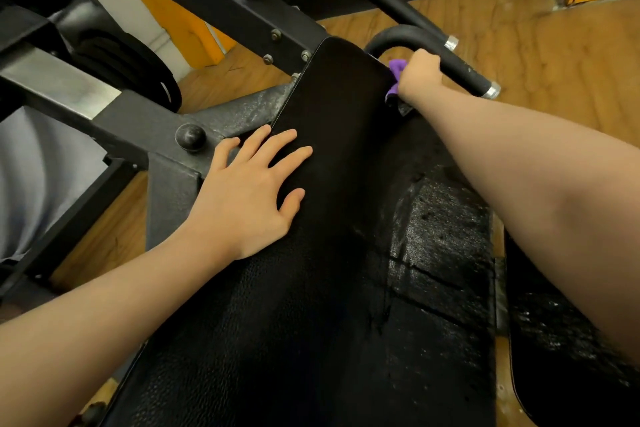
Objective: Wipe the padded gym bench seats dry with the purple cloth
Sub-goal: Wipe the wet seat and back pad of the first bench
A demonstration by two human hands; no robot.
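A long black padded bench seat (332, 135) runs from the bottom of the view up to the centre. My left hand (249, 191) lies flat on its left edge with fingers spread. My right hand (417, 74) reaches to the pad's far right corner and grips the purple cloth (394, 74), bunched against the pad's edge; only a small part of the cloth shows. A lower pad section (446, 253) to the right glistens wet and looks cracked. Another black pad (554, 340) lies at the bottom right under my right forearm.
The black steel machine frame (221, 7) with bolts crosses the upper left, with a round knob (189, 137) near my left hand. A black handle bar (460, 69) with metal collars passes just behind my right hand. Weight plates (131, 69) stand at left. The floor (536, 45) is wood.
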